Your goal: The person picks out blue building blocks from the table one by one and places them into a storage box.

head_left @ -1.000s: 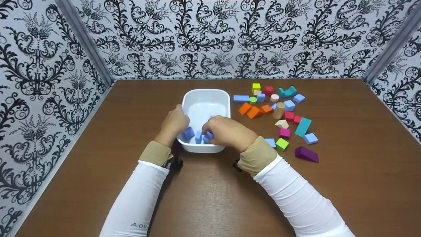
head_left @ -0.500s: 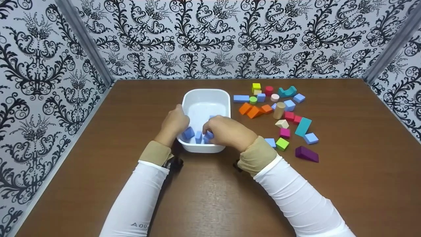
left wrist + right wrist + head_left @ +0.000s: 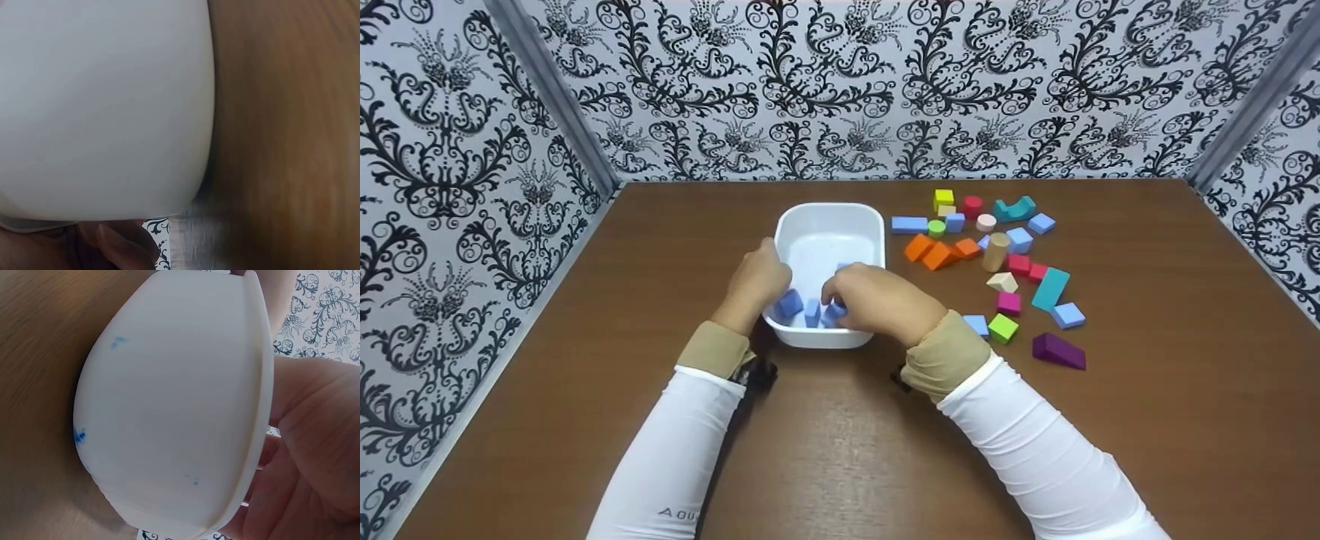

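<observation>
A white plastic tub (image 3: 829, 339) stands on the brown table. My left hand (image 3: 759, 277) grips its left rim, with some fingers (image 3: 121, 244) showing past the tub wall (image 3: 107, 107) in the left wrist view. My right hand (image 3: 877, 300) reaches over the right rim, fingers curled down around a blue block (image 3: 832, 313) near the front of the tub; its fingertips are partly hidden. Beside that block lie a small upright blue block (image 3: 812, 313) and a darker-looking blue block (image 3: 790, 303). Another blue piece (image 3: 844, 265) shows just behind the right hand.
Right of the tub, loose blocks are scattered: orange pieces (image 3: 939, 256), a tan cylinder (image 3: 996, 252), a teal block (image 3: 1051, 289), a lime cube (image 3: 1003, 328), a purple wedge (image 3: 1058, 351) and several more. Patterned walls (image 3: 840, 90) bound the table at the back and sides.
The blue block under the right fingers has turned slightly. Both hands and the tub stay almost in place.
</observation>
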Available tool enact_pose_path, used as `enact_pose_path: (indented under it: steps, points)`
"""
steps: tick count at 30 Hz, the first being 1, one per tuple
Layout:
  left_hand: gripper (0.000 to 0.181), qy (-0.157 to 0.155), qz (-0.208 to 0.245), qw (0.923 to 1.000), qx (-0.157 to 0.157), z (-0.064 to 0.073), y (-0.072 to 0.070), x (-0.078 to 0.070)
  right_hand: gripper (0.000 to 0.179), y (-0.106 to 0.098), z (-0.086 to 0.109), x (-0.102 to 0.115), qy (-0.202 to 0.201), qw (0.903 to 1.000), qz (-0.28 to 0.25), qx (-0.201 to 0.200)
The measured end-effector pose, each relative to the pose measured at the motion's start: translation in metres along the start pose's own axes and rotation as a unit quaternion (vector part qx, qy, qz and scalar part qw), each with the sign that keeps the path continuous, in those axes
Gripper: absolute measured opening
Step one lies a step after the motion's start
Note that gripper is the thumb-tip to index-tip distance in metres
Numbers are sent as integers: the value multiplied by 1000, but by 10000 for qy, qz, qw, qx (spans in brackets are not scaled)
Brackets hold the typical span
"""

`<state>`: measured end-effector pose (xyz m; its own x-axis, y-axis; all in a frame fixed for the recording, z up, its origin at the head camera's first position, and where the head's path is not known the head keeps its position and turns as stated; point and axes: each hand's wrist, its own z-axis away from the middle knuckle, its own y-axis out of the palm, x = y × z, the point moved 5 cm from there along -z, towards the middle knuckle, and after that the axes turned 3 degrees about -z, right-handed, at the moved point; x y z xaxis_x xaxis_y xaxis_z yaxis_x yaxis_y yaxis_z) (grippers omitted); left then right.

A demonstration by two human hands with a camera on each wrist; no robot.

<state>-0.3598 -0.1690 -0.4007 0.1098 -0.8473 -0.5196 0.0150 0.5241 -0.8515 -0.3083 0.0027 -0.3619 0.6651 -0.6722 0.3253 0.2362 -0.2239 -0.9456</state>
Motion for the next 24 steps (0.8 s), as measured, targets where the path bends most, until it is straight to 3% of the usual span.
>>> enact_pose_path:
  steps: [11,16,24]
  points:
    - [57,85,8,10000,-17,1,1,0,28,-25,7,4,11,9993,54,-371]
    - [59,14,35,10000,8,1,1,1,29,-46,16,-7,288,9973,-121,-672]
    - [62,-70,47,9999,62,1,1,0,30,-72,30,-28,550,9950,-322,-770]
